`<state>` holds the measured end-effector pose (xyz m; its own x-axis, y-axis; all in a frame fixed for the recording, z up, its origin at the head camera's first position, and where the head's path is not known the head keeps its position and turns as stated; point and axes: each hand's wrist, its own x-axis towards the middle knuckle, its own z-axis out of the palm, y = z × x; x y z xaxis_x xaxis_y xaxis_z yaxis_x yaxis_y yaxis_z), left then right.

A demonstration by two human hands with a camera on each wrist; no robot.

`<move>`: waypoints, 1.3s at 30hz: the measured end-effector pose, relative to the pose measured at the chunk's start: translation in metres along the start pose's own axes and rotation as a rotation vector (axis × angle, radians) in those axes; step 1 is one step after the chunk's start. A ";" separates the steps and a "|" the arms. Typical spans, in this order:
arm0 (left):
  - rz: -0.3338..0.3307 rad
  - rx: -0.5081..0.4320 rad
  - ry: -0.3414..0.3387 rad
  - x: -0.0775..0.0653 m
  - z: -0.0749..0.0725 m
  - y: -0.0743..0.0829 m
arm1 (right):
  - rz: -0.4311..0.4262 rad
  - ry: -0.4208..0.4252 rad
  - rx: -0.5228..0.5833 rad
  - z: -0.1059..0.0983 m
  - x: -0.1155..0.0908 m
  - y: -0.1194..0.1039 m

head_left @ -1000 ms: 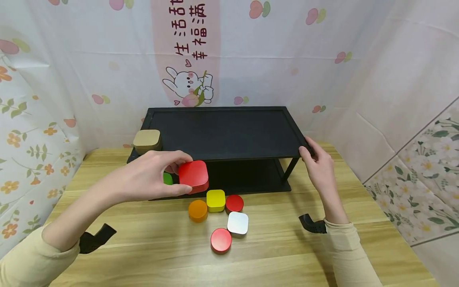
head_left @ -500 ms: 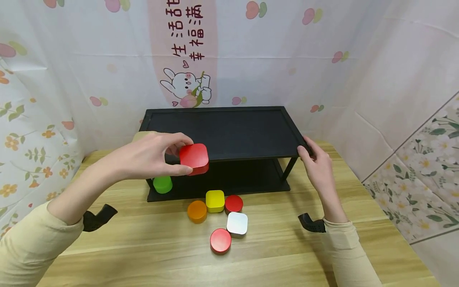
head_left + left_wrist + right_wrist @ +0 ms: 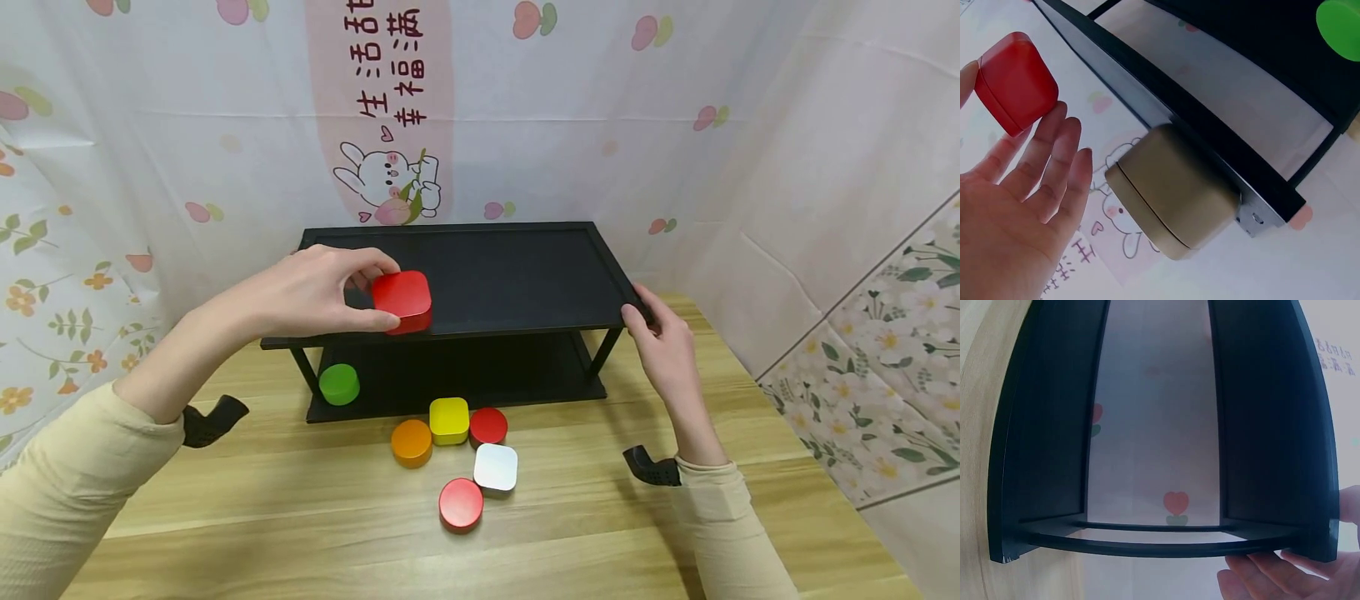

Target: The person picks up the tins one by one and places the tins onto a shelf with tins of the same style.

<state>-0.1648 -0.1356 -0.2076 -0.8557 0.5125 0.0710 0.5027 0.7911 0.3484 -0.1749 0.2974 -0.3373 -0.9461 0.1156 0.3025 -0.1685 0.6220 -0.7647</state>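
Observation:
My left hand [image 3: 322, 292] pinches a red rounded-square lidded box [image 3: 402, 298] between thumb and fingers, above the top board of a black two-tier rack [image 3: 510, 275]. A khaki lidded box [image 3: 1172, 187] stands on the rack's top in the left wrist view; in the head view my left hand hides it. At the rack's right end, my right hand [image 3: 663, 342] grips the corner of the top board. In the right wrist view its fingers [image 3: 1272, 575] reach under the rack's edge. A green round box [image 3: 340, 384] sits on the lower tier at the left.
On the wooden table [image 3: 300, 533], in front of the rack, lie an orange round box [image 3: 412, 443], a yellow square box [image 3: 449, 422], a white square box [image 3: 496, 468], a dark-red round box [image 3: 488, 427] and a lighter red one [image 3: 461, 505]. A patterned curtain [image 3: 525, 158] hangs behind.
My left hand has lifted the red box from before the rack's front edge to above its top. The khaki box has become hidden and the green one uncovered. My right hand stays put.

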 end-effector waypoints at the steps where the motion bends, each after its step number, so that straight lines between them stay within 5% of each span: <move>1: -0.003 -0.002 0.000 0.001 -0.001 -0.001 | 0.001 0.000 0.001 0.000 0.000 0.000; 16: -0.015 -0.026 -0.066 0.022 -0.006 -0.019 | -0.007 0.005 0.004 0.000 0.001 0.002; 39: -0.033 -0.026 -0.171 0.032 -0.004 -0.040 | -0.004 0.008 -0.005 0.000 0.001 0.002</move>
<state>-0.2131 -0.1526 -0.2153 -0.8372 0.5376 -0.1004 0.4694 0.8006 0.3724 -0.1759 0.2984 -0.3389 -0.9432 0.1190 0.3102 -0.1711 0.6264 -0.7605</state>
